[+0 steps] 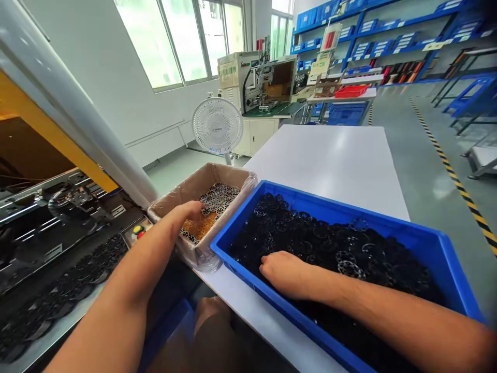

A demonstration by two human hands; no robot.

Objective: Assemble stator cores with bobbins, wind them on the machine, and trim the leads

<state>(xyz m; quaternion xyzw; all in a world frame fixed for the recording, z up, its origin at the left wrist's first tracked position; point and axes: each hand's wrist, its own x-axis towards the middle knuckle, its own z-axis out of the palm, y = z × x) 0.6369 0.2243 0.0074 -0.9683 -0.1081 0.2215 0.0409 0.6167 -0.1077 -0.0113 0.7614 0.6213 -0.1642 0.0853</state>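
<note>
My left hand (191, 211) reaches over the near wall of a cardboard box (182, 190) lined with clear plastic. Silver ring-shaped parts (220, 199) lie packed in that box, beside an orange-brown patterned layer (200, 226). Its fingers point down into the box and are mostly hidden, so their grip does not show. My right hand (285, 273) is down in a blue plastic bin (330, 200), against a heap of black round spoked parts (306, 233). The fingers of this hand are curled inward, and whatever is in them is hidden.
Bin and box stand on a white table (322, 155). At the left is a machine with a red button (140, 234) and a row of black parts (66, 290). A white fan (217, 127) stands behind the box. Further back are another machine (252, 88) and blue shelves (380, 31).
</note>
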